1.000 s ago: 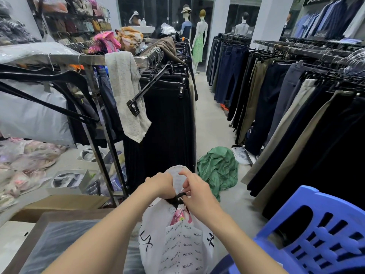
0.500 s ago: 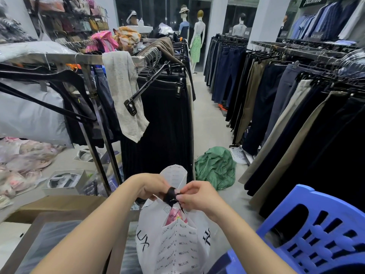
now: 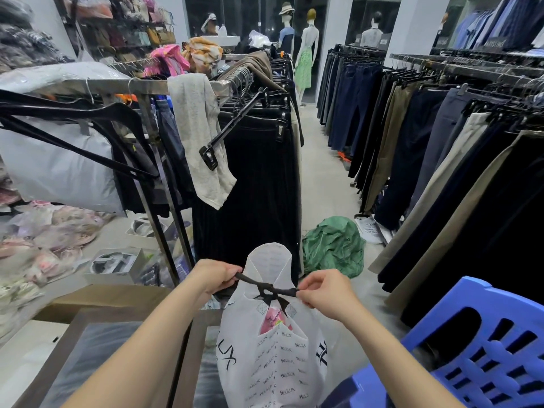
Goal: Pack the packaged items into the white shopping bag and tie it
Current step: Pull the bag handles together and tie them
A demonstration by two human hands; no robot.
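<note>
From my station I saw the left hand (image 3: 215, 276) curled around one end of the black ribbon (image 3: 266, 288) and the right hand (image 3: 326, 293) pinching the other end between thumb and fingertips. The ribbon stretched nearly level between them, crossed into a knot at its middle. The knot sat at the mouth of the white bag (image 3: 270, 363), which was upright just below both hands, its top flap rising behind the ribbon. A pink packet (image 3: 272, 319) showed through the gap under the knot. A blue chair (image 3: 485, 348) stood to the right; a green cloth (image 3: 332, 248) lay on the floor beyond.
</note>
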